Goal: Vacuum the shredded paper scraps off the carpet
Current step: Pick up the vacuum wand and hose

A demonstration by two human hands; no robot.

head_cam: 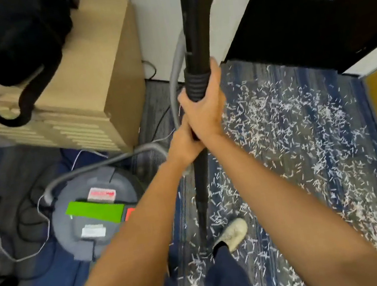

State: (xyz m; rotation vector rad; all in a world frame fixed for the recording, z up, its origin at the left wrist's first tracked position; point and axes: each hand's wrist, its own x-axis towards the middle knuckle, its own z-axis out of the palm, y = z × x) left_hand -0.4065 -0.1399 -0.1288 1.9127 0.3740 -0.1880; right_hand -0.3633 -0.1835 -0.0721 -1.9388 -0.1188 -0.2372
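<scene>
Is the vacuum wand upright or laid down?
Near upright. Wand runs steeply from the top of frame to the carpet beside a shoe, both hands gripping it mid-length.

Glossy plastic wand (196,42), rough woven carpet (339,104)

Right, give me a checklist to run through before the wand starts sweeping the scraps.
1. Both hands on wand: ok. The right hand grips the ribbed collar of the vacuum wand; the left hand grips just below.
2. Nozzle on carpet: cannot tell; the lower end is hidden near the shoe.
3. Hose attached: ok; the grey hose runs to the canister.
4. Vacuum switched on: cannot tell.
5. Scraps left: not ok; shredded paper covers the carpet.
</scene>
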